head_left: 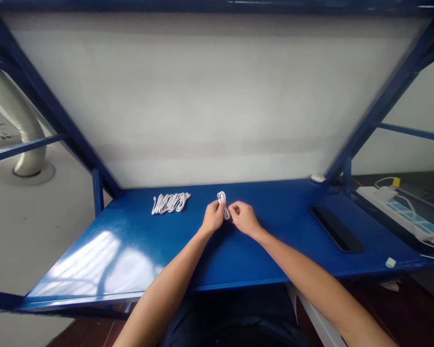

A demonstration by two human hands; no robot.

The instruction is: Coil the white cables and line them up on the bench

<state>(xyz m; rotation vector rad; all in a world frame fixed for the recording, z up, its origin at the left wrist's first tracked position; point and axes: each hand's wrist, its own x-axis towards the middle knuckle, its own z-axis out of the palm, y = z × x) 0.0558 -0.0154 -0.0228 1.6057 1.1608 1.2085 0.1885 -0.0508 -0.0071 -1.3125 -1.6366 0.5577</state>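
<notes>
Here, coiled cable (226, 213) pinched in left grip (213, 216), beside right grip (245, 218).

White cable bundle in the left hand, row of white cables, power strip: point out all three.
White cable bundle (222, 196): head view, on its upper loops.
Row of white cables (170, 203): head view, middle of the row.
Power strip (401, 210): head view, on its top face.

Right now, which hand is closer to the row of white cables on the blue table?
Left. The left hand is to the right of the row of white cables, not touching it; the right hand is farther right, past the held cable bundle.
</notes>
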